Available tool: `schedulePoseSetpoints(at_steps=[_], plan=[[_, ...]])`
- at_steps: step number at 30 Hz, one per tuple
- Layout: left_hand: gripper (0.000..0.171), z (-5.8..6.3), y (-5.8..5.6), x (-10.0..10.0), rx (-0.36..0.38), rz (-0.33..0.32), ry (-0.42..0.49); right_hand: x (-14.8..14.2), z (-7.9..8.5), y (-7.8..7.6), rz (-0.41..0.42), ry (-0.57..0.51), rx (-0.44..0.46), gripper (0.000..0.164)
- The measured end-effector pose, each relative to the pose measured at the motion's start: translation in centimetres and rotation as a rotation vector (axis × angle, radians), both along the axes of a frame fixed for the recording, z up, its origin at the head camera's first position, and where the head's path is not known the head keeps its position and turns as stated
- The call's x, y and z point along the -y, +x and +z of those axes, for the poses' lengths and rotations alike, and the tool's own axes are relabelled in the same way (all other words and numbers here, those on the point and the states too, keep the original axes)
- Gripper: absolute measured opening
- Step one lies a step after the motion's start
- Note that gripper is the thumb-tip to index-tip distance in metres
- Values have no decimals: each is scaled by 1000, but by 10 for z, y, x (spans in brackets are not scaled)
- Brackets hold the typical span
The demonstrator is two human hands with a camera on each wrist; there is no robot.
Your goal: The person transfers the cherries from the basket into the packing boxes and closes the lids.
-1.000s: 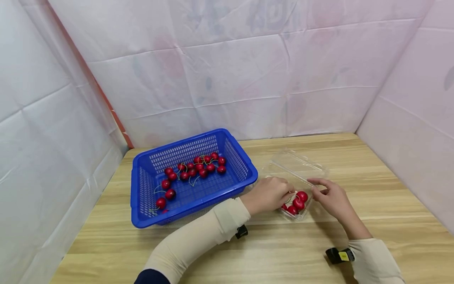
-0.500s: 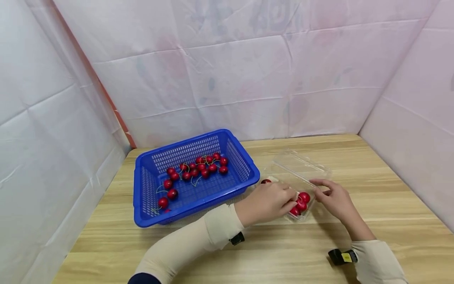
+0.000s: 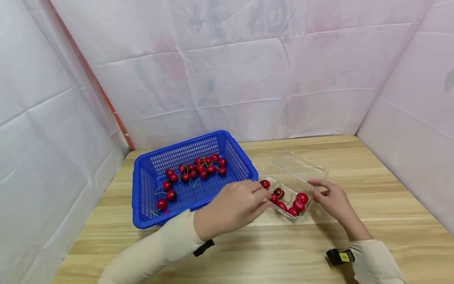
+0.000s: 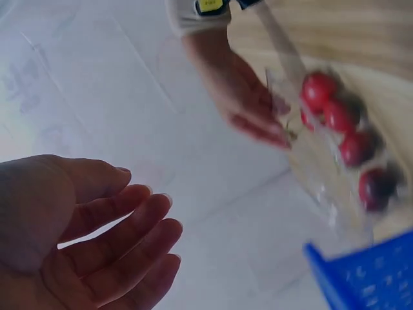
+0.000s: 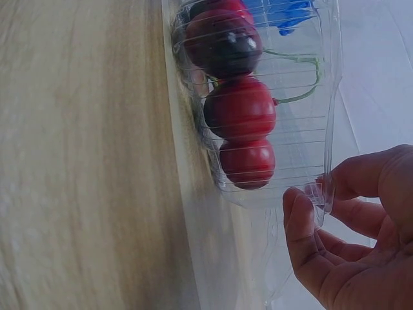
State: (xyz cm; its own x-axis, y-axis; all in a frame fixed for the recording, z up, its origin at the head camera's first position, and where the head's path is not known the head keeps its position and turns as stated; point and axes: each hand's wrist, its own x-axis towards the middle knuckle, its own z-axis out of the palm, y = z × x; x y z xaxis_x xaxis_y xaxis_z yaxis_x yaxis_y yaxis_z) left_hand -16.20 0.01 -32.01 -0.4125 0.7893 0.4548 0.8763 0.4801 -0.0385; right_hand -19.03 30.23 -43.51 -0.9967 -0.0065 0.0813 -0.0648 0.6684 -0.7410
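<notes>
My left hand [image 3: 232,205] is above the table, between the blue basket and a clear plastic clamshell box [image 3: 289,215]. In the left wrist view the left hand [image 4: 106,236] has loosely bent fingers with nothing between them. My right hand [image 3: 330,199] pinches the box's right rim between thumb and fingers, as the right wrist view shows with the hand [image 5: 361,239] at the clear plastic corner [image 5: 314,194]. Several red cherries [image 3: 299,205] lie in the box's tray along its near side and left end. The hinged lid [image 3: 301,165] is folded back on the far side.
A blue perforated basket [image 3: 136,189] stands left of the box, with several stemmed cherries [image 3: 200,169] scattered on its floor. White cloth walls [image 3: 230,79] close off the back and sides of the wooden table [image 3: 383,213].
My left hand has drawn back from inside the box, moving left and toward me, uncovering the cherries there. The right hand keeps its pinch on the rim.
</notes>
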Motion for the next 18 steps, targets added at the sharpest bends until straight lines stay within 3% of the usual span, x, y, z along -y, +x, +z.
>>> schedulePoseSetpoints(at_steps=[7,12,18], plan=[[8,25,-13,45,-79,99,90,0,0,0,-8,2,-1,34],[8,39,-28,72,-11,187,145,0,0,1,-8,-7,2,34],[9,46,-47,99,60,299,152,0,1,1,-10,-13,3,34]])
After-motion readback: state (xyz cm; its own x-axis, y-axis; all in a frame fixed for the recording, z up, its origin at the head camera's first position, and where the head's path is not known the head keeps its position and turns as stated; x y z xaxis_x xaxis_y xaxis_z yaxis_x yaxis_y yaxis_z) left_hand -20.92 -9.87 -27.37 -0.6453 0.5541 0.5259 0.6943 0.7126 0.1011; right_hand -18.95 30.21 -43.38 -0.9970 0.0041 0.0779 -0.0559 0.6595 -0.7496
